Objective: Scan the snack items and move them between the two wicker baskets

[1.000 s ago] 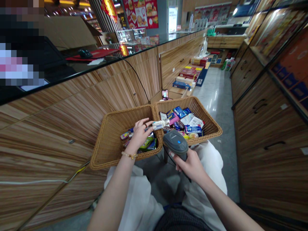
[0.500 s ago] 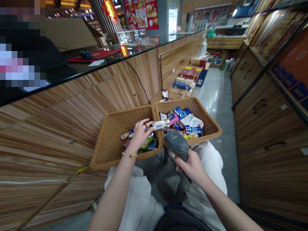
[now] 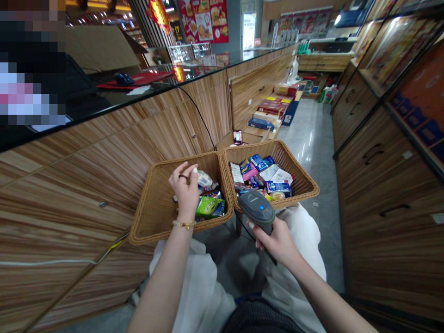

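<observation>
Head view: left hand curled within rim of wicker basket, right hand gripping barcode scanner.

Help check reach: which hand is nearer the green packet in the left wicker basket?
Left: the left hand is beside the green packet; the right hand is outside the basket.

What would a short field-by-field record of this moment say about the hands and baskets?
Left hand: over a tan woven wicker basket, nothing visible in it
Right hand: gripping a grey handheld barcode scanner
First basket contents: bright green packet, crinkled clear wrapper
Second basket: tan wicker basket, beside the first, packed with colourful packets
Behind: wood-grain counter with black glass top
</observation>
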Demonstrator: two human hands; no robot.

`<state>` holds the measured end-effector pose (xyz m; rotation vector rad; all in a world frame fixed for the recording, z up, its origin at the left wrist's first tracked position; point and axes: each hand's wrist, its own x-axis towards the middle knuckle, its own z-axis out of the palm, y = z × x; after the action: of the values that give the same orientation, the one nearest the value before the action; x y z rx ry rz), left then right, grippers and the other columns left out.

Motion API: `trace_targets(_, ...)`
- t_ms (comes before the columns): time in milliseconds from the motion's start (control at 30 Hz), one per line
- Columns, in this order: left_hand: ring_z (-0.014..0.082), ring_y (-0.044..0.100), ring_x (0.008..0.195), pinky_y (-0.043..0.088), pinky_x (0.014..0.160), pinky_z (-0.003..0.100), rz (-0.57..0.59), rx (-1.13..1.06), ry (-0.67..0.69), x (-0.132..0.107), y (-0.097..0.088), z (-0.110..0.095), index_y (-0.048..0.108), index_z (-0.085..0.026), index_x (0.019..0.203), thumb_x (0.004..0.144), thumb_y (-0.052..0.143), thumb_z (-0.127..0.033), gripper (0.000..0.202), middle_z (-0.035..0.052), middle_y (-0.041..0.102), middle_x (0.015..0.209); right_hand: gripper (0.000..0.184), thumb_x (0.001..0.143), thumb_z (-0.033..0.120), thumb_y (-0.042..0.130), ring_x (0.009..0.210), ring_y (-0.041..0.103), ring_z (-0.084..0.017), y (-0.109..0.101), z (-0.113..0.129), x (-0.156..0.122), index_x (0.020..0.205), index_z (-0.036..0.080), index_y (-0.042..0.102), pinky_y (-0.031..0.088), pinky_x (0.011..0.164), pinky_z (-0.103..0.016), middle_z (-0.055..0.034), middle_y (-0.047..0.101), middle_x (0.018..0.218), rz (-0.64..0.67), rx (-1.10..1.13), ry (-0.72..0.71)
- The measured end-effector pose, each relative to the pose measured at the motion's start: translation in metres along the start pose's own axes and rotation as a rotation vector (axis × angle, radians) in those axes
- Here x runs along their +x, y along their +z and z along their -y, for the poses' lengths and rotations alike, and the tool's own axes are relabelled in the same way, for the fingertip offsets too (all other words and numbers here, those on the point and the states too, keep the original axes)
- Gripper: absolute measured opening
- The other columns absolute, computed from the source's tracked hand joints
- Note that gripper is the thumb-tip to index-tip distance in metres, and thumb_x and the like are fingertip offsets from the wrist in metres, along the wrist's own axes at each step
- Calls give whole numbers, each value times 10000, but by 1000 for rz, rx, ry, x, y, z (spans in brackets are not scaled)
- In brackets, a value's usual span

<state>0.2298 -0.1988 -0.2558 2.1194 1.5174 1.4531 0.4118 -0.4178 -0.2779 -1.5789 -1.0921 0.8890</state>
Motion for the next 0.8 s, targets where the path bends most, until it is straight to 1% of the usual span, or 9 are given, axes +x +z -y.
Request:
trace_targets(33, 268, 488, 1336, 357, 1215, 463, -12, 1, 5, 0, 0, 0, 727, -255, 1186, 1024, 542, -398, 285, 83, 610, 1359, 192, 888, 366, 651, 430, 662, -193, 0, -1, 0, 776, 236, 564, 518, 488, -264, 8, 670, 494, 1, 3, 0)
trace_targets(100, 273, 485, 1342, 358, 1216, 462, 3, 20, 30, -1, 2, -1, 723, -253, 1199, 1003, 584, -400, 281, 84, 599, 1371, 186, 885, 357, 648, 428, 660, -189, 0, -2, -1, 776, 233, 564, 514, 481, -259, 8, 666, 494, 5, 12, 0)
trace_targets(267, 275, 493, 1338, 377, 1204, 470, 108, 69, 84, -3, 4, -4, 728, -269, 1169, 989, 609, -414, 260, 82, 597, 1355, 156, 881, 346, 636, 427, 650, -181, 0, -4, -5, 807, 214, 599, 495, 454, -246, 9, 651, 496, 19, 24, -12)
trace_targets(367, 282, 506, 1319, 387, 1193, 480, 159, 70, 98, -3, 5, -5, 729, -272, 1173, 974, 630, -417, 265, 83, 604, 1344, 162, 884, 352, 631, 440, 660, -187, -1, -7, -8, 832, 199, 626, 511, 469, -252, 4, 656, 503, 7, 42, -17)
trace_targets(467, 287, 505, 1315, 392, 1182, 485, 247, 80, 136, -2, 8, -10, 726, -289, 1191, 960, 645, -403, 269, 71, 607, 1350, 180, 872, 368, 637, 444, 669, -200, -4, -10, -9, 857, 189, 638, 525, 476, -266, -1, 658, 502, -1, 72, -18)
trace_targets(567, 297, 479, 1333, 374, 1184, 492, 340, 90, 212, -1, 14, -22, 721, -291, 1216, 939, 674, -394, 299, 72, 598, 1377, 181, 875, 372, 637, 447, 667, -201, -7, -14, -10, 879, 191, 641, 521, 471, -270, 0, 660, 512, -15, 91, -9)
trace_targets(633, 300, 466, 1346, 363, 1184, 492, 436, 93, 271, 0, 22, -34, 703, -295, 1259, 922, 695, -384, 349, 73, 585, 1406, 163, 884, 365, 634, 446, 661, -198, -9, -16, -10, 867, 203, 630, 519, 479, -273, 4, 658, 517, -29, 99, -7)
trace_targets(700, 305, 451, 1365, 345, 1192, 493, 556, 98, 337, 1, 34, -48, 664, -290, 1339, 909, 710, -377, 442, 83, 568, 1440, 148, 888, 356, 631, 442, 652, -196, -11, -17, -10, 843, 216, 610, 519, 487, -279, 4, 656, 518, -37, 109, -12)
trace_targets(800, 320, 416, 1409, 302, 1217, 506, 717, 134, 428, 0, 58, -71, 586, -267, 1455, 896, 724, -417, 594, 113, 526, 1504, 147, 886, 348, 632, 444, 641, -195, -14, -18, -10, 809, 232, 586, 522, 497, -287, -3, 660, 526, -43, 119, -18)
